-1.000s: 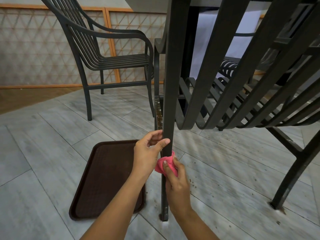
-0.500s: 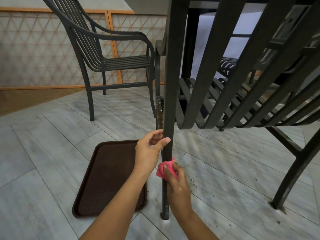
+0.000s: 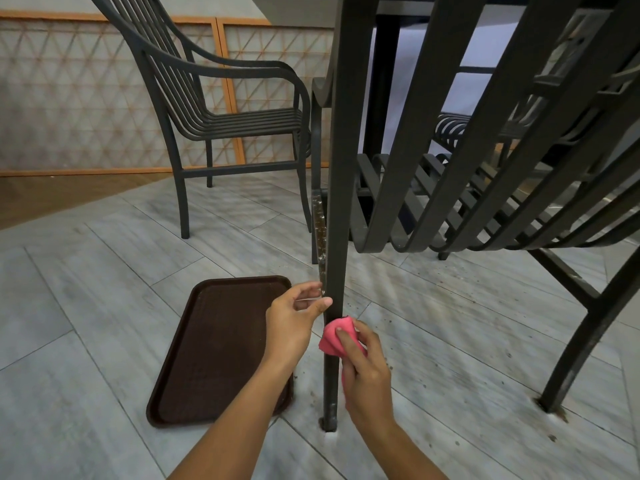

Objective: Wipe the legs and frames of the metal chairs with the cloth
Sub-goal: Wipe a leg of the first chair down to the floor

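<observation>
The pink cloth (image 3: 337,337) is pressing against the lower part of the near chair leg (image 3: 337,237), bunched in the right hand (image 3: 363,368), whose fingers are curling round it. The left hand (image 3: 294,317) is steadying the same leg just above, thumb and fingers closing on the metal. The step in hand looks like wiping this leg. The next move probably calls for sliding the cloth down to the foot, where pale residue is showing, then turning to the speckled, dirty leg (image 3: 319,233) just behind.

Crumbs are lying on the grey floor (image 3: 86,306), and a brown tray (image 3: 214,348) is sitting beside the leg. A second chair (image 3: 221,123) is standing well apart by the lattice wall.

The near chair's top is running out of view, its seat slats (image 3: 485,220) are hiding what stands behind, and the far side of the leg is not showing.
</observation>
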`<state>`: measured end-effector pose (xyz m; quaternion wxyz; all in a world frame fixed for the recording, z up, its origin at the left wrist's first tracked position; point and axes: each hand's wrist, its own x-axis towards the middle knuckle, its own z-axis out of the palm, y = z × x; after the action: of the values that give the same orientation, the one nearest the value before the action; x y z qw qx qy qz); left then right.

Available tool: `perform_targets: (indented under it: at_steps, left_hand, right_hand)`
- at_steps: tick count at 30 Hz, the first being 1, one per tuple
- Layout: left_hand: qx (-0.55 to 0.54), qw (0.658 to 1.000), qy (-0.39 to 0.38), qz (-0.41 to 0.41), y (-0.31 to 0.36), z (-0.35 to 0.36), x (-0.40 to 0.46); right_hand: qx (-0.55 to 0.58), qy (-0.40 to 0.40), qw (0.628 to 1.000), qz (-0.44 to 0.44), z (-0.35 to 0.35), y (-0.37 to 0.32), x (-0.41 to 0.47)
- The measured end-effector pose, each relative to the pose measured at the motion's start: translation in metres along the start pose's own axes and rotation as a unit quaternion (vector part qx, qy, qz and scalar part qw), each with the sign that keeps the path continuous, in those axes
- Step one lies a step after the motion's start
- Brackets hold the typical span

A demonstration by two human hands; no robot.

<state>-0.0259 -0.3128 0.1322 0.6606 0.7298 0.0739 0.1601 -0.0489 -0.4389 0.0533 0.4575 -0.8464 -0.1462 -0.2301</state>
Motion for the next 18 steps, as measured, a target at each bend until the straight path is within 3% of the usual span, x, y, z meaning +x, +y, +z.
perform_targets:
  at_steps: [2, 6, 11, 15, 18]
  left_hand:
    - [0.004, 1.0, -0.002, -0.003, -0.003, 0.001, -0.002]
    - [-0.005, 1.0, -0.006, -0.005, -0.005, 0.005, -0.003]
    - [-0.012, 1.0, -0.003, 0.005, -0.006, 0.007, -0.003]
    - [-0.022, 1.0, -0.011, 0.001, -0.009, 0.006, 0.001]
    - [-0.021, 1.0, -0.015, 0.002, -0.011, 0.005, 0.003]
  right_hand:
    - [-0.04, 0.033, 0.997, -0.05, 0.008, -0.001, 0.004]
    - [-0.005, 0.047, 0.998, -0.045, 0.018, -0.011, 0.009]
    - [0.114, -0.012, 0.991, 0.071, 0.018, -0.016, 0.007]
    - [-0.01, -0.001, 1.0, 0.028, 0.022, -0.004, 0.002]
    - [-0.013, 0.014, 0.999, 0.035, 0.026, -0.001, 0.0]
